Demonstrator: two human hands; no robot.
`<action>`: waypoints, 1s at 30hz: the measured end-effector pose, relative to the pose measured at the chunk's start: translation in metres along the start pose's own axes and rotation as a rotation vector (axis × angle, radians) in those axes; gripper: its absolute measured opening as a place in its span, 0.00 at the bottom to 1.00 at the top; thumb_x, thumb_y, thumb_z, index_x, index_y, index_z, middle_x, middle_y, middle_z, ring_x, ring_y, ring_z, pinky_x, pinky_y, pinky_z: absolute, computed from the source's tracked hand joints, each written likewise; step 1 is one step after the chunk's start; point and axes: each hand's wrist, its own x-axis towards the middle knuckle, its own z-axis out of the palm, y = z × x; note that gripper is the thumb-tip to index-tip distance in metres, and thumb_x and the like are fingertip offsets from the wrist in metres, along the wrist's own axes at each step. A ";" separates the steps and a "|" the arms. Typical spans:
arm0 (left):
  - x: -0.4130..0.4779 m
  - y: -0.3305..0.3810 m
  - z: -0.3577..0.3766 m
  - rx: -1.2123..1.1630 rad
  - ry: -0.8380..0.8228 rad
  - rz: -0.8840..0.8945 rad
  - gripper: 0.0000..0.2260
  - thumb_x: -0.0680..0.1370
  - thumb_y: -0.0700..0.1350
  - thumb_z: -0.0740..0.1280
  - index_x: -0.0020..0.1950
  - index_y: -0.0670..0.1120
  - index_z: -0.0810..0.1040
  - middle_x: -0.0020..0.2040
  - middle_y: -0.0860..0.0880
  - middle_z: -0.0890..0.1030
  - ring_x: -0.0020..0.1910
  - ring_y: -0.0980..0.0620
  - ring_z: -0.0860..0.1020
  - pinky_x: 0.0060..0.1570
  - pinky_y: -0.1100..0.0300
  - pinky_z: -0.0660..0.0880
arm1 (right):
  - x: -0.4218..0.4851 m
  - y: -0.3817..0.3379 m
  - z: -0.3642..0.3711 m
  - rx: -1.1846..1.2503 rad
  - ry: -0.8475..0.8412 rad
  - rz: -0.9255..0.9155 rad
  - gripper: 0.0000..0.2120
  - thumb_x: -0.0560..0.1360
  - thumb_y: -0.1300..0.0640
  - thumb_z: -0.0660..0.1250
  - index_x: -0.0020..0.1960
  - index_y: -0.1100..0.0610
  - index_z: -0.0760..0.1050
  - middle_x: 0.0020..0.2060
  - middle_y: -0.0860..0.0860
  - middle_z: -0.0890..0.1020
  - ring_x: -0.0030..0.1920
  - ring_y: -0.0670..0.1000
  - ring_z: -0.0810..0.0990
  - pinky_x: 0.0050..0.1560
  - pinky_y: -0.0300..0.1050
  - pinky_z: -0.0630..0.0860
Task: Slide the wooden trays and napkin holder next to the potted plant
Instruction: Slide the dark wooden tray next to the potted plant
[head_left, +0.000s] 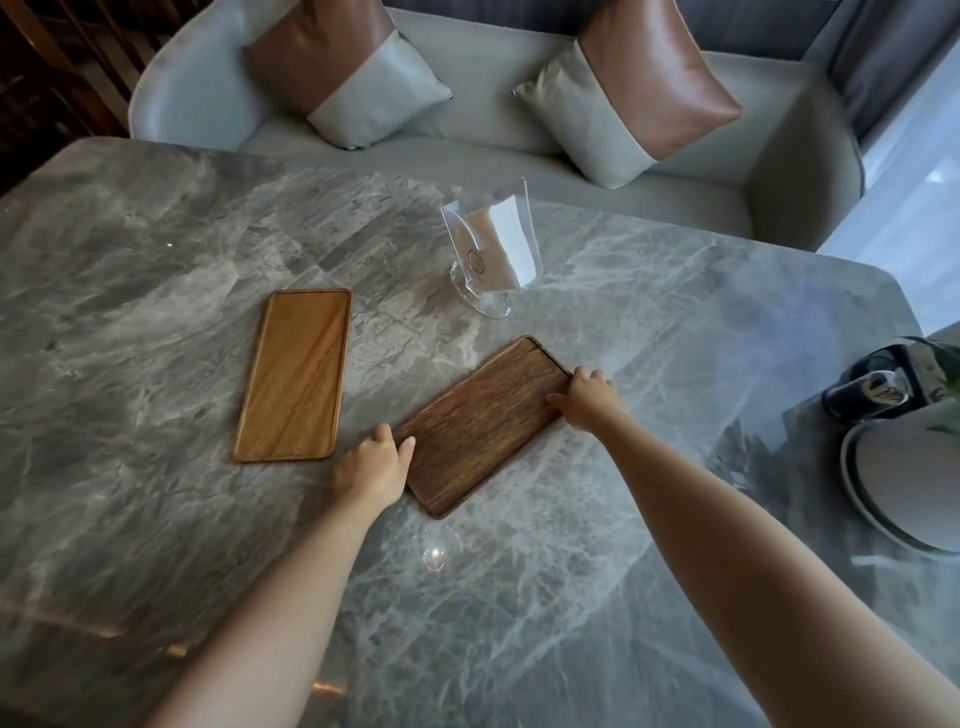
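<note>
A dark wooden tray (483, 423) lies at an angle on the grey marble table (156, 260). My left hand (374, 465) grips its near left end and my right hand (587, 397) grips its far right end. To the left, a light wooden tray (296, 374) lies flat, untouched. Behind both trays stands a clear acrylic napkin holder (491, 249) with white napkins in it. The potted plant (935, 374) shows only partly at the right edge: green leaves above a dark pot.
A white plate with a grey rim (898, 493) sits at the right edge below the plant. A grey sofa (493, 119) with two brown-and-grey cushions runs along the table's far side. A faint glass reflection (435, 553) lies on the marble near me.
</note>
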 end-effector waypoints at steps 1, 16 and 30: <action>0.000 0.002 0.000 -0.016 -0.005 -0.001 0.21 0.82 0.53 0.50 0.64 0.38 0.67 0.62 0.38 0.77 0.60 0.38 0.77 0.53 0.48 0.74 | 0.000 0.000 0.000 0.002 0.002 0.002 0.28 0.77 0.47 0.60 0.69 0.63 0.60 0.67 0.62 0.66 0.68 0.62 0.64 0.64 0.57 0.67; 0.010 0.017 -0.005 -0.241 -0.074 -0.112 0.20 0.81 0.51 0.56 0.67 0.39 0.65 0.65 0.36 0.73 0.63 0.36 0.73 0.60 0.47 0.72 | -0.015 0.023 -0.001 0.190 -0.003 0.057 0.24 0.74 0.52 0.68 0.62 0.65 0.64 0.61 0.63 0.73 0.62 0.61 0.72 0.56 0.52 0.71; 0.037 0.126 -0.037 -0.130 0.024 0.158 0.23 0.80 0.54 0.58 0.70 0.42 0.64 0.72 0.35 0.64 0.70 0.36 0.65 0.69 0.45 0.65 | -0.075 0.120 -0.016 0.334 0.042 0.196 0.22 0.73 0.50 0.69 0.30 0.57 0.59 0.29 0.50 0.66 0.36 0.52 0.70 0.27 0.42 0.61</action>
